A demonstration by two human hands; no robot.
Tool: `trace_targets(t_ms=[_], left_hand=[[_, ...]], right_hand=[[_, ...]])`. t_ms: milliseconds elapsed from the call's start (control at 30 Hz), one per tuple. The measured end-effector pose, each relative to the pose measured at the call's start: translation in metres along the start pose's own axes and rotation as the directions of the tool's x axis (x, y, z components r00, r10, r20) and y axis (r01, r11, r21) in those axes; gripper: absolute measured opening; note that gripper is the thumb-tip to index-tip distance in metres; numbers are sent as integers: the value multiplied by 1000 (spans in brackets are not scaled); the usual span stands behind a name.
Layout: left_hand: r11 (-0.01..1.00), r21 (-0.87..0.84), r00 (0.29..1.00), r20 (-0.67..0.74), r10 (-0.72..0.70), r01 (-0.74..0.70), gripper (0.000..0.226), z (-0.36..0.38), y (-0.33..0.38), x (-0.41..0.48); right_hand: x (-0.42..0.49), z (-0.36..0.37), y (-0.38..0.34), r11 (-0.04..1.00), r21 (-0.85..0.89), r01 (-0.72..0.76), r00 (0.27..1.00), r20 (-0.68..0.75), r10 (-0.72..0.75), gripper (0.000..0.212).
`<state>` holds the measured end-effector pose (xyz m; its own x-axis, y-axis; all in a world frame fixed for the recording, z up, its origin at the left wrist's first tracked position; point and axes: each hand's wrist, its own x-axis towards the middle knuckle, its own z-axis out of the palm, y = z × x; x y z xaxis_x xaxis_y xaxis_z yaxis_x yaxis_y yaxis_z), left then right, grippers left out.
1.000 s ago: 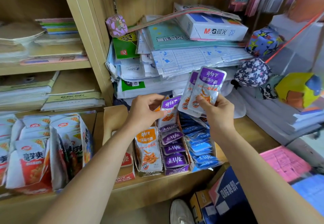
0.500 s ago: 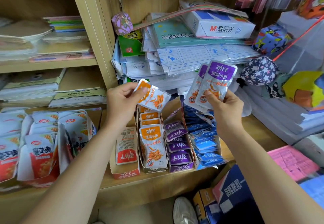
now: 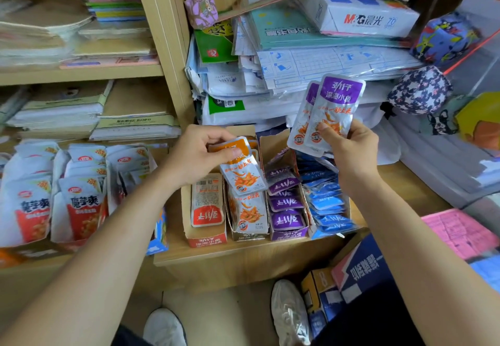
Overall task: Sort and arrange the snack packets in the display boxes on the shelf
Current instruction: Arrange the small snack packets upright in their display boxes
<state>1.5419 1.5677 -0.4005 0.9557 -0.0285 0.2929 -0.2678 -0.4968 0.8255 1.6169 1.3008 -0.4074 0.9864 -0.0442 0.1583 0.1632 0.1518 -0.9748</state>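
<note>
L hand (image 3: 197, 153) pinches 1 orange packet (image 3: 242, 176) by its top edge, thumb & fingers clamped on it, tilted just above the orange box (image 3: 247, 236), 2nd from left in a row of 4 display boxes on the shelf (image 3: 243, 256); R hand (image 3: 354, 153) grips 2 purple packets (image 3: 334, 107) upright & overlapped, thumb across the front, above the far end of the row, between purple & blue.

Progress, judging by what shows: sorting approx. done by colour; orange box holds orange, purple box (image 3: 288, 234) holds purple, blue packets (image 3: 327, 205) fill the rightmost box; red box (image 3: 207, 238) at far left has only 1 red packet (image 3: 207, 205), lying flat.

Left to do, prob.: seat the orange packet in its box; put the 2 purple ones in the purple box, which looks to have room at its far end; square up the blue stack, which sits loose; bigger red-white packets (image 3: 81, 205) further left look untidy too, can't tell if they're part of the job.
</note>
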Motion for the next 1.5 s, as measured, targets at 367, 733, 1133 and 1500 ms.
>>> trace_targets(t_ms=[367, 733, 1133, 1500], left_hand=[[996, -65, 882, -471, 24, -62, 16, 3, -11, 9], [915, 380, 964, -266, -31, 135, 8, 23, -14, 8], [902, 386, 950, 153, -271, 194, 20, 32, -16, 9], [989, -101, 994, -18, -109, 107, 52, 55, 7, 35]], right_hand=[[0, 0, 1, 1000, 11, -12, 1000, 1, 12, 15], [-1, 2, 0, 999, 5, -42, 999, -4, 42, 18], [3, 6, 0, 999, 32, -2, 1000, 10, 2, 18], [16, 21, 17, 954, -299, 9, 911, 396, 115, 7]])
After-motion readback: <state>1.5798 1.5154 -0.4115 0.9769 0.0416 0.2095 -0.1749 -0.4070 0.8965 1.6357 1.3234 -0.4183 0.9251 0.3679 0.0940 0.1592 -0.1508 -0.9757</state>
